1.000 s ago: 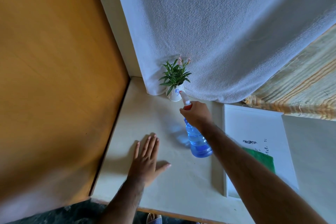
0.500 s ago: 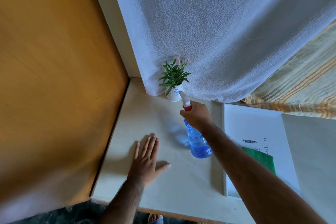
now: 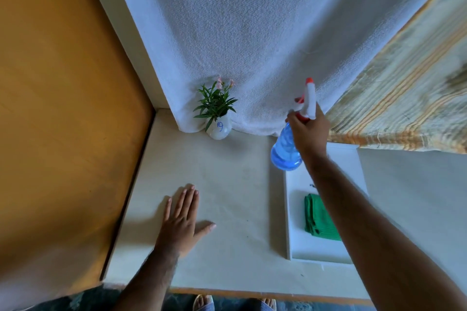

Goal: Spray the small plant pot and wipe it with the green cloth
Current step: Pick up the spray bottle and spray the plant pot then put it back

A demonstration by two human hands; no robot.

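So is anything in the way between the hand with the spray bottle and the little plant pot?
Nothing visible is. The right hand holds the spray bottle up off the table, to the right of the small plant pot. Only bare table lies between them. The left hand rests flat nearer the person, out of that path.

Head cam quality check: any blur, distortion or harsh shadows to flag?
Head view: wide-angle bend at the edges, the striped fabric smeared at far right. Light is soft; faint shadows beside the left hand and plant pot. Spray bottle in the right hand and green cloth read clearly.
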